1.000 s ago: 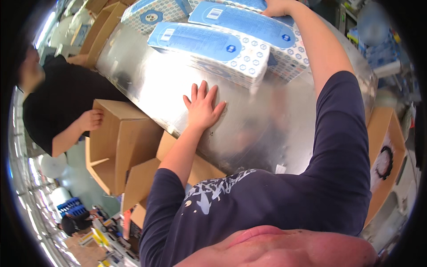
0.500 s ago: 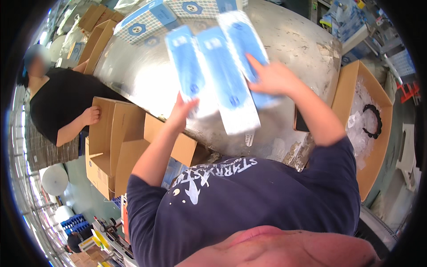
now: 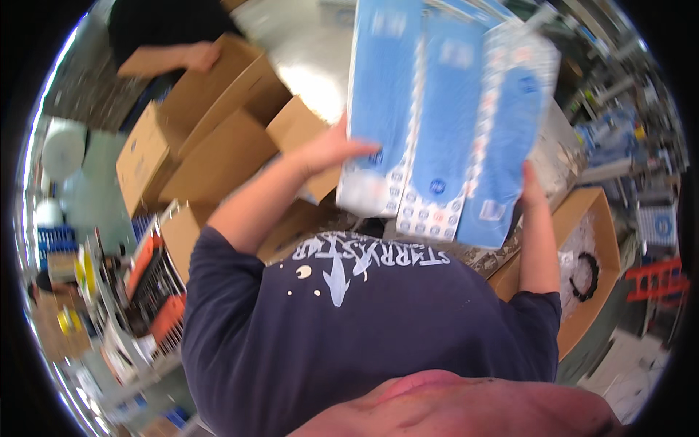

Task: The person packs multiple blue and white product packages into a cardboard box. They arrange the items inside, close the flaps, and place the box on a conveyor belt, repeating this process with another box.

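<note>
Three long flat blue-and-white boxes stand side by side in front of me: a left box (image 3: 386, 80), a middle box (image 3: 445, 116) and a right box (image 3: 506, 146). My left hand (image 3: 338, 149) grips the outer edge of the left one, its thumb lying across the front. At the opposite side my right hand (image 3: 533, 191) presses on the right box's lower edge, its fingers mostly hidden behind. Together the hands hold the row raised over the near edge of the metal table (image 3: 317, 44). More blue edges show behind the row's top.
Open cardboard cartons (image 3: 226, 153) stand to my left, where a co-worker's hand (image 3: 202, 56) rests on one rim. At my right, a long cardboard box (image 3: 601, 291) holds clear plastic and a black braided band (image 3: 585, 277). A red stool (image 3: 655, 280) stands farther right.
The boxes have come up and nearer, squared into an upright row. My right hand has gone from the top of one box to the row's right edge. The view has turned.
</note>
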Action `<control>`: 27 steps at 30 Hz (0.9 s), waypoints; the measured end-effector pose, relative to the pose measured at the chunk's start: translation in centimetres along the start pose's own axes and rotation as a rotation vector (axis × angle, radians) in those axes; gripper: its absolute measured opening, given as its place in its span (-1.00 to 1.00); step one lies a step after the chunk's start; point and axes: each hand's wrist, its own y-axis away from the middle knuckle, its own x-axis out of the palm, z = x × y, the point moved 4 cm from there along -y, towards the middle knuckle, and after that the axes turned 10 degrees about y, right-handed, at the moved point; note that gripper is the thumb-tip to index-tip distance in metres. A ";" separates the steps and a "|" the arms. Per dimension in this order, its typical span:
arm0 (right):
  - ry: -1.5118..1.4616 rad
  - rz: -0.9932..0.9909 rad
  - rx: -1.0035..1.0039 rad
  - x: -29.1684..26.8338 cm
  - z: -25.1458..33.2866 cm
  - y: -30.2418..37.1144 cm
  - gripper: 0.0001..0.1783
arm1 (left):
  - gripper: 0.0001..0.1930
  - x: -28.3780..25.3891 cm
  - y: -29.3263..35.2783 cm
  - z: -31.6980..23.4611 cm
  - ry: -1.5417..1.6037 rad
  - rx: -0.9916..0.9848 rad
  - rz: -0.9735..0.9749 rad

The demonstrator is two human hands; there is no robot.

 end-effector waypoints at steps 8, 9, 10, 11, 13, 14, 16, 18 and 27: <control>0.869 0.742 -0.651 29.7 5.0 0.7 -0.52 | -0.58 -21.3 23.2 -21.1 -0.026 0.149 -0.075; 0.883 0.920 -0.626 32.1 4.4 1.0 -0.52 | -0.53 -22.2 25.3 -19.7 0.002 0.125 -0.129; 0.908 1.073 -0.570 34.2 3.5 1.5 -0.51 | -0.49 -23.6 26.1 -17.8 0.040 0.103 -0.152; 0.837 1.230 -0.427 36.5 4.6 1.3 -0.50 | -0.48 -25.4 28.4 -13.1 -0.392 -0.026 -0.357; 0.443 0.832 -0.027 35.1 4.5 0.2 -0.58 | -0.44 -26.9 28.4 -4.5 -0.931 -0.555 -0.352; 0.314 0.688 0.122 34.2 5.4 -0.6 -0.63 | -0.39 -28.3 29.7 -1.2 -1.217 -0.411 -0.407; 0.518 0.518 0.030 35.2 5.8 -3.8 -0.65 | -0.29 -28.9 31.9 2.7 -1.336 -0.184 -0.452; 0.616 0.297 0.028 41.0 6.0 -6.0 -0.56 | -0.13 -27.0 33.4 4.2 -1.281 -0.269 -0.456; 1.588 0.433 0.157 45.7 -0.4 -11.7 -0.32 | 0.16 -24.8 38.1 5.8 -1.283 -0.181 -0.311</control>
